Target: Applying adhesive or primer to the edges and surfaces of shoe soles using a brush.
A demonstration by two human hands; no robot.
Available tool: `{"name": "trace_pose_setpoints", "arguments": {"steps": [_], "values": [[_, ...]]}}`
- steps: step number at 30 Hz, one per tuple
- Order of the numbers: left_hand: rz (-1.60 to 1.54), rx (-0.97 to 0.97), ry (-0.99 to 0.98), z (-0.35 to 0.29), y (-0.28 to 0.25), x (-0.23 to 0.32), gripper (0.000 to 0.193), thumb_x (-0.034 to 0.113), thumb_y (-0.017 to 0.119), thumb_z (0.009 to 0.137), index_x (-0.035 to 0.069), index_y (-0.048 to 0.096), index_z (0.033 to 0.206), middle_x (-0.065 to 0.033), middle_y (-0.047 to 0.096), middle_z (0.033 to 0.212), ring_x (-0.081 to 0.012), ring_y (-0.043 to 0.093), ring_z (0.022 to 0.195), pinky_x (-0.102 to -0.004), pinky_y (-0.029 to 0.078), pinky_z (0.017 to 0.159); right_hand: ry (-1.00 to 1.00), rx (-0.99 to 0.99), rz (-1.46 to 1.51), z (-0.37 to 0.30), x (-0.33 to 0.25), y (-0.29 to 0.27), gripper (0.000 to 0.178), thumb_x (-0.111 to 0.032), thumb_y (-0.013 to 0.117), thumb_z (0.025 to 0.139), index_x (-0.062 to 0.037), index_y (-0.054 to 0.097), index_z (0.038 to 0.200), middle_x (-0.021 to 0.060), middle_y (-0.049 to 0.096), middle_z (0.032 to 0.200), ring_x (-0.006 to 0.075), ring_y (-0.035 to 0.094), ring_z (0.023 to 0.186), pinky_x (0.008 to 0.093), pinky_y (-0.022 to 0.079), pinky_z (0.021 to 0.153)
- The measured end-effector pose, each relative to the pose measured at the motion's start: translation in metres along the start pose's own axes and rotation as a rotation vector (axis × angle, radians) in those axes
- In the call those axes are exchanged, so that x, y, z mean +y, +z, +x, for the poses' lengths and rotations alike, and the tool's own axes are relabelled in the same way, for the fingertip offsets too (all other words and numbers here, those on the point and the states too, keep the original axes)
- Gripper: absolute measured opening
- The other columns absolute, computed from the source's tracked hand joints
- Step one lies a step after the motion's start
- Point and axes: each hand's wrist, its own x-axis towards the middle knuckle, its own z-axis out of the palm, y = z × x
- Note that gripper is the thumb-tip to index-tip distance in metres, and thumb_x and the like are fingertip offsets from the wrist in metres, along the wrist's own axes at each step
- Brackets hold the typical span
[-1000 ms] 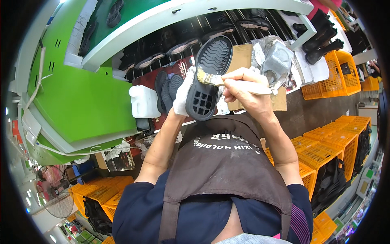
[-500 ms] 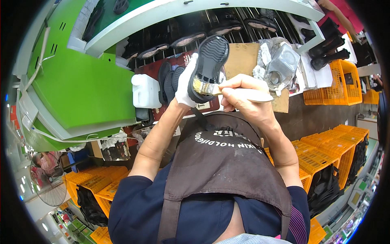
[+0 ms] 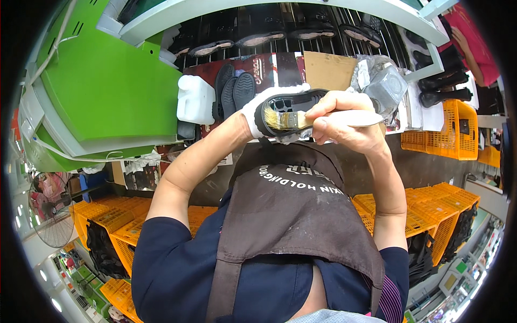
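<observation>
In a white glove, my left hand is wrapped round a black shoe sole, whose hollow inner side faces up. My bare right hand pinches a flat paintbrush by its pale handle. The yellowish bristles rest inside one rounded end of the sole, close to the gloved fingers. Part of the sole is hidden behind the brush and my right fingers. Beyond my left wrist, several loose black soles lie on a dark red surface beside a white plastic jug.
Black shoes stand along a rack at the back. Brown cardboard and a plastic-wrapped clear container lie right of the soles. A green machine housing fills the left. Orange crates stand right and behind me; a person in pink is far right.
The sole has turned from upright, tread toward me, to lying sideways with its hollow side up. The brush has gone from the sole's edge to its inside.
</observation>
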Motion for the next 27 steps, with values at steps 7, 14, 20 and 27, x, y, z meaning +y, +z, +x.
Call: {"name": "trace_pose_setpoints", "arguments": {"steps": [7, 14, 20, 27], "values": [[0.324, -0.144, -0.03, 0.012, -0.031, -0.011, 0.03, 0.007, 0.054, 0.089, 0.001, 0.052, 0.118, -0.0068, 0.06, 0.111, -0.0131, 0.06, 0.095, -0.0275, 0.053, 0.081, -0.057, -0.209, -0.088, 0.015, 0.001, -0.021, 0.018, -0.01, 0.07, 0.077, 0.0039, 0.066, 0.087, 0.0117, 0.066, 0.083, 0.0166, 0.063, 0.073, 0.027, 0.05, 0.063], [0.585, -0.1, -0.033, 0.016, -0.035, -0.015, 0.03, 0.008, 0.059, 0.085, 0.005, 0.056, 0.115, -0.0057, 0.062, 0.105, -0.0111, 0.059, 0.09, -0.0254, 0.052, 0.076, -0.003, -0.408, -0.185, 0.022, 0.003, -0.043, 0.019, -0.013, 0.068, 0.078, 0.0005, 0.067, 0.092, 0.008, 0.067, 0.086, 0.0135, 0.061, 0.079, 0.0258, 0.048, 0.07], [0.126, 0.083, -0.127, 0.012, -0.026, -0.009, 0.032, 0.018, 0.045, 0.093, 0.0, 0.054, 0.118, -0.0126, 0.061, 0.11, -0.0207, 0.063, 0.093, -0.0347, 0.055, 0.078, 0.03, -0.44, -0.306, 0.005, 0.007, -0.069, 0.017, -0.01, 0.066, 0.08, 0.0017, 0.066, 0.093, 0.0091, 0.066, 0.087, 0.015, 0.061, 0.079, 0.026, 0.048, 0.068], [-0.043, 0.165, -0.01, 0.003, -0.019, -0.002, 0.032, 0.03, 0.047, 0.093, 0.006, 0.058, 0.111, -0.01, 0.063, 0.1, -0.0194, 0.064, 0.085, -0.0344, 0.057, 0.067, -0.1, -0.171, -0.633, -0.043, 0.002, -0.099, 0.018, -0.003, 0.069, 0.074, -0.0032, 0.067, 0.092, 0.0062, 0.066, 0.083, 0.0168, 0.061, 0.075, 0.0266, 0.048, 0.067]]}}
